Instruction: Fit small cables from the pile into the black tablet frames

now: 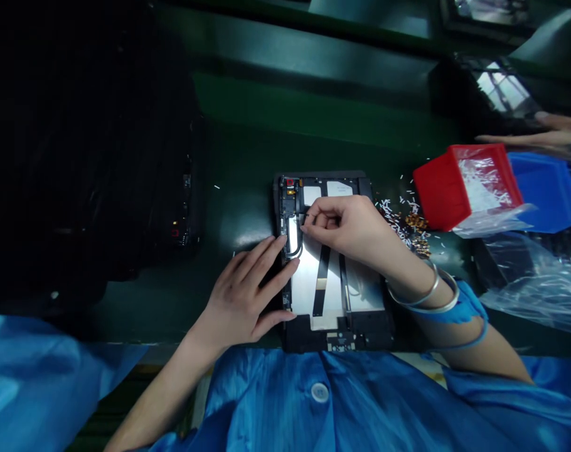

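open tablet assembly (332,314) lies flat on the green tabletop (238,150), directly in front of the wearer's blue smock (361,402), with its long axis running away from the body. left hand (241,301) is open, fingers spread, resting along the assembly's near left edge, with fingertips close to a curved black cable (297,251); this placement looks like bracing to stop the unit sliding. right hand (344,229) is closed to a pinch on a small part at the upper left of the frame; the fingers hide it, so what it is cannot be told. two silver bangles (421,292) sit on that wrist. black ribbon strips (320,282) cross the assembly's silver plate (365,292). to the right, a red plastic bin (436,188) sits tilted, a clear plastic liner (478,194) inside it, contents unclear. beside it, white pins and copper coils (415,223) lie loose on the tabletop, within easy reach of the assembly. a blue plastic bin (544,191) stands just behind, contents not visible. a co-worker's hand (539,138) enters at upper right, well apart from the wearer's.
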A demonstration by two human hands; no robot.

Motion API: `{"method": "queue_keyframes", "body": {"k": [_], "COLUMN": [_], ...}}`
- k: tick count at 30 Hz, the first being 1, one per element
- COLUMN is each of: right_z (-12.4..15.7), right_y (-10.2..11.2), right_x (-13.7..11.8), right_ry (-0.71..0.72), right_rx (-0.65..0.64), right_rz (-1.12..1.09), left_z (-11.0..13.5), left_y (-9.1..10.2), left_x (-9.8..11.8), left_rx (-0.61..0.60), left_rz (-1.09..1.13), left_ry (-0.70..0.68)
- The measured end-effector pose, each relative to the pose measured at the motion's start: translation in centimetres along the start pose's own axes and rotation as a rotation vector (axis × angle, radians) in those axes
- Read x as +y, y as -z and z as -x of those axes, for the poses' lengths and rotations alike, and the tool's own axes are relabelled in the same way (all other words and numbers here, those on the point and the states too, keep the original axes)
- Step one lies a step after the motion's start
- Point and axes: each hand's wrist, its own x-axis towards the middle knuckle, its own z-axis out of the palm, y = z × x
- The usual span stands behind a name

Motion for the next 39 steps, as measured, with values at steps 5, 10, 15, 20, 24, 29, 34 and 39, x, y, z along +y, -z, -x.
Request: {"method": "queue_keyframes", "body": {"k": [5,10,15,20,24,29,34,39], "right_z": [0.0,0.1,0.1,0.3,2.6,8.1,12.8,13.6], "right_y": [-0.1,-0.2,-0.2,0.0,1.3,2.8,0.5,-1.8], "right_x": [-0.3,-0.4,-0.9,-1.2,-1.0,2.1,6.2,5.9], "right_ry": [-0.021,-0.002,-0.035,-0.039,0.052,0.029,-0.111,-0.083], "right_rx": [0.014,0.038,0.022,0.125,0.314,0.554,0.499,0.437], "right_rz": [0.115,0.147,0.224,0.267,0.157,0.28,0.544,0.355], "left_z": [-0.2,-1.1,-1.9,-2.3,-3.5,-4.2,-0.8,1.0], "left_y": [-0.1,0.3,0.9,1.2,1.0,0.8,0.2,0.5], "left_x": [-0.2,-0.4,-0.3,-0.3,-0.7,-0.3,2.5,5.4], "left_rx": [-0.006,-0.054,-0.085,-0.07,-0.082,-0.037,0.058,-0.061], "left_rz": [-0.011,-0.012,-0.016,0.013,-0.001,0.031,0.16,0.544], "left_ry": [-0.01,-0.104,-0.122,-0.123,-0.072,0.053,0.628,1.041]}}
